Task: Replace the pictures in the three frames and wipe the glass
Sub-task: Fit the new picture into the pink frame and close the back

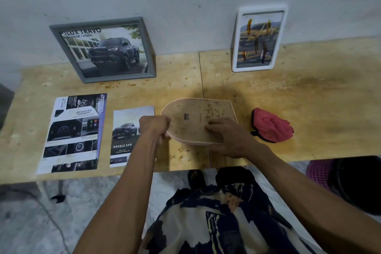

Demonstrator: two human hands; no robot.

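Observation:
An arch-shaped pink frame (pixel 195 113) lies face down on the wooden table (pixel 309 109), its stained backing board facing up. My left hand (pixel 153 128) grips the frame's rounded left edge. My right hand (pixel 228 134) lies flat on the backing board, fingers spread. A grey frame (pixel 103 49) with a dark truck picture leans on the wall at the back left. A white frame (pixel 258 39) with a yellow truck picture leans at the back right. Two loose truck prints lie left of the hands: a large brochure sheet (pixel 74 132) and a smaller "Double Cab" print (pixel 127 136). A pink cloth (pixel 272 128) lies to the right.
The table's front edge runs just below my arms. A black bucket (pixel 358 183) and a purple basket (pixel 319 173) stand on the floor at the right, under the table's edge. My feet and patterned shorts fill the lower middle.

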